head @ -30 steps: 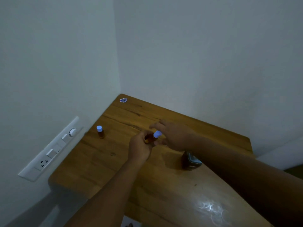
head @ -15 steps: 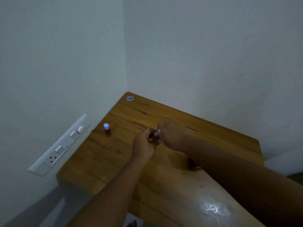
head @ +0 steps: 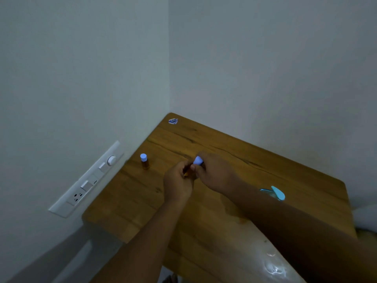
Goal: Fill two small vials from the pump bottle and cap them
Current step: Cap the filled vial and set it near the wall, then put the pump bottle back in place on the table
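Observation:
My left hand point(head: 178, 181) grips a small amber vial point(head: 188, 169) above the middle of the wooden table point(head: 224, 201). My right hand point(head: 214, 173) pinches the vial's white cap point(head: 198, 160) on top of it. Most of that vial is hidden by my fingers. A second amber vial point(head: 144, 161) with a white cap stands upright near the table's left edge. The pump bottle's turquoise nozzle point(head: 277, 193) shows just past my right forearm; the bottle's body is hidden behind the arm.
The table sits in a wall corner. A white switch and socket panel point(head: 87, 180) is on the left wall. A small sticker point(head: 173, 121) lies at the far corner. A bright glare spot point(head: 273, 266) marks the near table surface.
The view shifted, so the table sits further right in frame. The pump bottle's turquoise nozzle now shows beyond my right forearm. Both hands stay together on the vial and cap.

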`<move>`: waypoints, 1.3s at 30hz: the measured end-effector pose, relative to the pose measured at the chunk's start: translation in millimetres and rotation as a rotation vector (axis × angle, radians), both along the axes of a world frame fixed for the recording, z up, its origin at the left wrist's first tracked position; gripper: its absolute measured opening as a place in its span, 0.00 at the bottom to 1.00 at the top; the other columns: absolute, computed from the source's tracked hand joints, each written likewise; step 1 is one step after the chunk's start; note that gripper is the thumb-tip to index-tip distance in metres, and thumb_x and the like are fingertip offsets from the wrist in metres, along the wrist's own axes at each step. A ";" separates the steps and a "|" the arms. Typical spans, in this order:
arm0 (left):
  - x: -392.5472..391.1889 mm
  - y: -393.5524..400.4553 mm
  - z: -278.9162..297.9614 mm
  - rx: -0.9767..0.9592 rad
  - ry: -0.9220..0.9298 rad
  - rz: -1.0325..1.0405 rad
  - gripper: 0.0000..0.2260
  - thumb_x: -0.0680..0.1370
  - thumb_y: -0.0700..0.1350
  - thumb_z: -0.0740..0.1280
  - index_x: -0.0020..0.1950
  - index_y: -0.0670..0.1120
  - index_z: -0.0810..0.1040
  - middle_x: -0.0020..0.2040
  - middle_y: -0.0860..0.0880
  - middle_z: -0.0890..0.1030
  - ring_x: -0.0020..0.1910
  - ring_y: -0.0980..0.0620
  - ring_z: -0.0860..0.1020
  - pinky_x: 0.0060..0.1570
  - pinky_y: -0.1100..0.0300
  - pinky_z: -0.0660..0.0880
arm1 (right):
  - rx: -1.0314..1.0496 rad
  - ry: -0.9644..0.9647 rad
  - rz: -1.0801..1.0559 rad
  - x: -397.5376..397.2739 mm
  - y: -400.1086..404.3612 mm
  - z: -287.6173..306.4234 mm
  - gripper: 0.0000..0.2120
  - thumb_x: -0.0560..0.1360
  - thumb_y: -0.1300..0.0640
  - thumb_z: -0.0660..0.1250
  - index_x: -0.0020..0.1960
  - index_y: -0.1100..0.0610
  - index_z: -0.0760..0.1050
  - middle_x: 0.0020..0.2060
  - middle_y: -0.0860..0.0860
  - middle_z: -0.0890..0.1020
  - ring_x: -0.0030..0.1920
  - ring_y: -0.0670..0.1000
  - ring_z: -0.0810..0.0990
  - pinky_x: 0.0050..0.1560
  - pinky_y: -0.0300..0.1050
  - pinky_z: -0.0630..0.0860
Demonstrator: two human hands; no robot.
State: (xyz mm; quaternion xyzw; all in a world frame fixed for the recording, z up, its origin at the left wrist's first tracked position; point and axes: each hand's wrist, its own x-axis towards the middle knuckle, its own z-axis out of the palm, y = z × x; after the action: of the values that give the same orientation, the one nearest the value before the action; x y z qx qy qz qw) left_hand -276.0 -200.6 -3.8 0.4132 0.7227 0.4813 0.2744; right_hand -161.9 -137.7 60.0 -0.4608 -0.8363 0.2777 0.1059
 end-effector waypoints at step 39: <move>-58.7 13.2 -77.0 -0.155 -0.035 0.195 0.22 0.81 0.45 0.64 0.75 0.58 0.69 0.64 0.59 0.79 0.60 0.55 0.78 0.60 0.55 0.76 | -0.188 -0.029 0.004 -137.9 79.2 -113.1 0.34 0.80 0.54 0.70 0.81 0.58 0.59 0.77 0.56 0.67 0.77 0.55 0.66 0.74 0.47 0.64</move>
State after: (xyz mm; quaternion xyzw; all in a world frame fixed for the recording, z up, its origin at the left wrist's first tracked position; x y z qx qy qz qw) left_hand -334.6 -187.4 -80.8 0.3100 0.7897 0.4554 0.2699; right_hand -299.8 -58.5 -53.1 -0.4711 -0.8089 0.3482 0.0496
